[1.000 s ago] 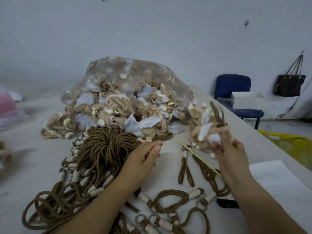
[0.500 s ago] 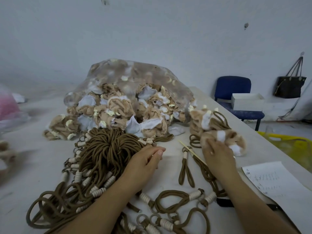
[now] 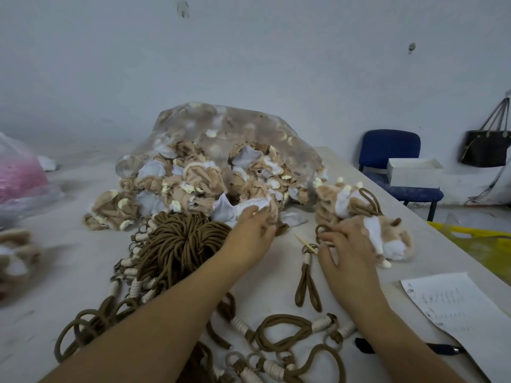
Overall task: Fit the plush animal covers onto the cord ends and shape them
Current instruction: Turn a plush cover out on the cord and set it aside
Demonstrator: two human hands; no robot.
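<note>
Table [image 3: 69,272]: bare cloth is left open at far left and in a strip between the cord bundle [image 3: 177,241] and the finished plush [image 3: 381,236]. Forward passage is blocked by the heaped bag of covers [image 3: 221,161]. Near edge is cluttered by looped cords [image 3: 290,335]; right corner is taken by a paper sheet [image 3: 453,308].

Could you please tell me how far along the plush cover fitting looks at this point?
Early days. Done: a couple of finished plush animals lie at the right, cords attached. In hand: the left hand reaches into the heap of empty covers for another, while the right hand rests by the finished ones. Left: a big bundle of bare cords and most of the bag.
</note>
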